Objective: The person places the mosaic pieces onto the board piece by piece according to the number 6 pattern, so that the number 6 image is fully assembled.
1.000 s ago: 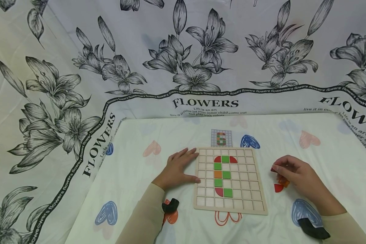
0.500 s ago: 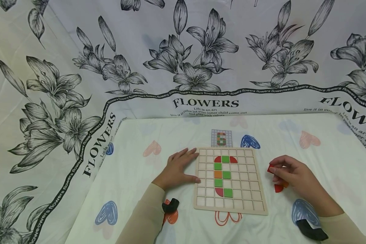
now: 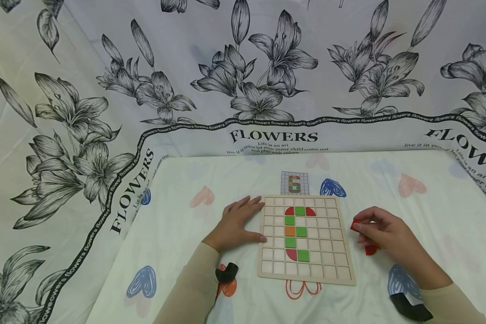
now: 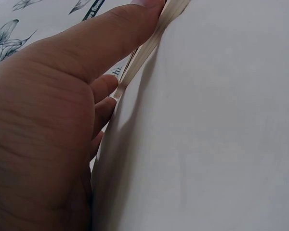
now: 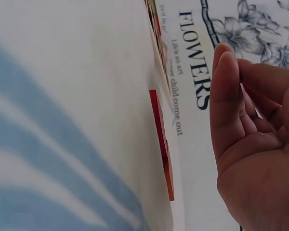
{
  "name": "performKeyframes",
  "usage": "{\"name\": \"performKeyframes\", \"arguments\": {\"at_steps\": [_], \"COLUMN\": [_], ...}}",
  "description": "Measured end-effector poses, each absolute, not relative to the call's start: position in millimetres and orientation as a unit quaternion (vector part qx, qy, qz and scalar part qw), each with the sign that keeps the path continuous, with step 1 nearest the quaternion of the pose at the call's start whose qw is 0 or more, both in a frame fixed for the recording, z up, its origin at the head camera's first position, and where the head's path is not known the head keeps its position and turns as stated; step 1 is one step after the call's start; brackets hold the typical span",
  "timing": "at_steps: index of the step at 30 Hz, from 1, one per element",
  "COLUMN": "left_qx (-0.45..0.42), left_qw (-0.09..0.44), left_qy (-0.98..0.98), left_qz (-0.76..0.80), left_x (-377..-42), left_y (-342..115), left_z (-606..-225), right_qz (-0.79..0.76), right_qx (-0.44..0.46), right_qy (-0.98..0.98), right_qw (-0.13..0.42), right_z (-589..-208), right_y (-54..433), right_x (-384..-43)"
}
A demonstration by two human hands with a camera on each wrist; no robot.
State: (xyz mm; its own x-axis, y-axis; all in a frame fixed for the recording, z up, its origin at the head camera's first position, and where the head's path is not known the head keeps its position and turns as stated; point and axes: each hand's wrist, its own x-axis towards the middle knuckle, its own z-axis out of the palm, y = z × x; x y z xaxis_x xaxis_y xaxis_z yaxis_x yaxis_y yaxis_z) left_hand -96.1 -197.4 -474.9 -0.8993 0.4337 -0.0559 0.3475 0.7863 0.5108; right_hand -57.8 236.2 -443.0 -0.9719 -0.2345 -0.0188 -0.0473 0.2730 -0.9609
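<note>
A square wooden grid board [image 3: 324,271] lies on the cloth, with green, orange and rounded red tiles set in its left-middle cells. My left hand [image 3: 235,227] is spread at the board's left side; its thumb and fingertips touch the frame, as the left wrist view also shows. Right of the board, my right hand [image 3: 386,231] pinches a red tile [image 3: 354,225] between thumb and fingers. In the right wrist view the fingertips hide that tile. Below this hand a loose red tile [image 3: 371,250] lies on the cloth, beside an orange tile [image 5: 169,180].
Behind the board lies a small gridded card [image 3: 294,182] with a coloured figure like a 6. A heart-printed white cloth [image 3: 178,234] covers the table. Flower-printed fabric [image 3: 348,90] hangs at the back and left. Both wrists wear black straps.
My right hand has drawn a little left from the loose tiles toward the board, with the red tile in its fingers. My left hand stays at the board's edge.
</note>
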Motion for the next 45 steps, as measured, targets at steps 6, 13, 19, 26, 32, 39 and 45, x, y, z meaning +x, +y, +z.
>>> {"name": "performKeyframes", "arguments": {"at_steps": [6, 13, 19, 26, 32, 39, 45], "left_qx": [0.204, 0.205, 0.206, 0.2, 0.199, 0.198, 0.195], "left_qw": [0.085, 0.086, 0.088, 0.094, 0.093, 0.093, 0.096], "left_qy": [0.941, 0.941, 0.94, 0.942, 0.942, 0.941, 0.942], "left_qz": [0.256, 0.256, 0.256, 0.254, 0.255, 0.257, 0.256], "left_x": [-96, -96, -97, -97, -96, -96, -96], "left_y": [-197, -197, -197, -196, -196, -196, -195], "left_z": [-476, -475, -474, -475, -475, -474, -473], "right_qz": [-0.59, -0.591, -0.588, -0.576, -0.552, -0.564, -0.557], "right_qx": [-0.101, -0.115, -0.136, -0.166, -0.161, -0.172, -0.171], "right_qy": [0.798, 0.795, 0.793, 0.797, 0.814, 0.802, 0.805], "right_qw": [0.077, 0.077, 0.083, 0.073, 0.081, 0.101, 0.112], "right_z": [-442, -442, -441, -442, -440, -441, -440], "right_y": [232, 228, 222, 214, 207, 198, 188], "right_x": [-58, -57, -55, -56, -56, -59, -64]}}
